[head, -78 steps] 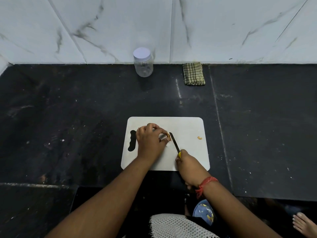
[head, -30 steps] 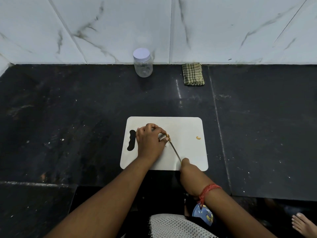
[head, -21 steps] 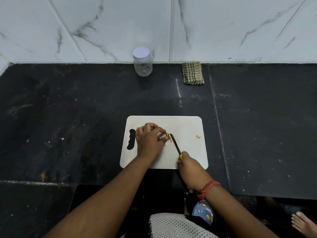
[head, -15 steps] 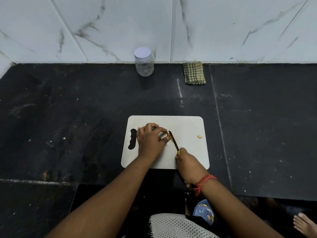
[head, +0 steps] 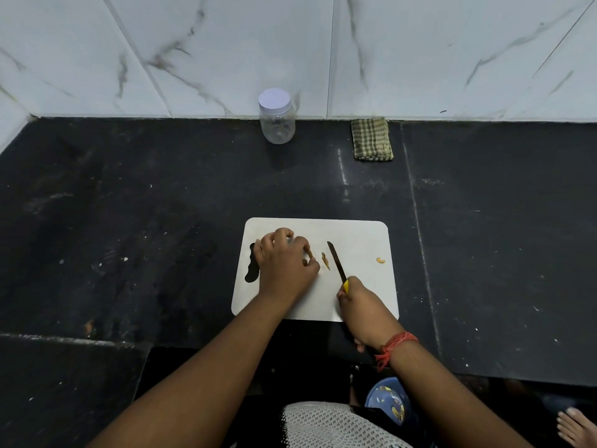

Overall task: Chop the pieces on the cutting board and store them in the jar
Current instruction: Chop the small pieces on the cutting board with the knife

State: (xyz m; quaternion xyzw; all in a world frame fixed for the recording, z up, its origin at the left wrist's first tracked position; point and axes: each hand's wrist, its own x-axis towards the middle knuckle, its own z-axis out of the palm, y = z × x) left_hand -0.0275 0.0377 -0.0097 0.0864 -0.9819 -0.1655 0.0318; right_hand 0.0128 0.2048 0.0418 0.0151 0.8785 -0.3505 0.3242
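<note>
Step in hand: I judge I am mid-chop, with storing not yet begun; the jar (head: 277, 119) stands capped at the far edge of the desk (head: 129, 205), against the wall and well apart from both hands.

Left hand (head: 284, 265): fingers curled down on the cutting board (head: 355, 234), fingertips pinning a small brownish piece (head: 309, 254) at their right edge. How much of it lies under the fingers I cannot tell.

Right hand (head: 363, 310): wrapped round the yellow handle of the knife (head: 336, 262), blade pointing away from me and tilted slightly left.

Cut sliver (head: 325, 261): it lies loose between the left fingertips and the blade, just beside both, its long axis running roughly parallel to the blade.

Key relation: the held piece is to the left of the blade, with the sliver in the gap between. The blade has to go left, past the sliver, to meet it. The left hand is nearer, touching it; the right reaches it only through the knife.

Stray piece (head: 381, 260): a small curled bit near the board's right edge, right of the knife, nearer my right hand.

Risk, as I judge it: the fingertips sit close to the next cut line.

Elsewhere: a folded checked cloth (head: 371, 139) lies by the wall, right of the jar.
</note>
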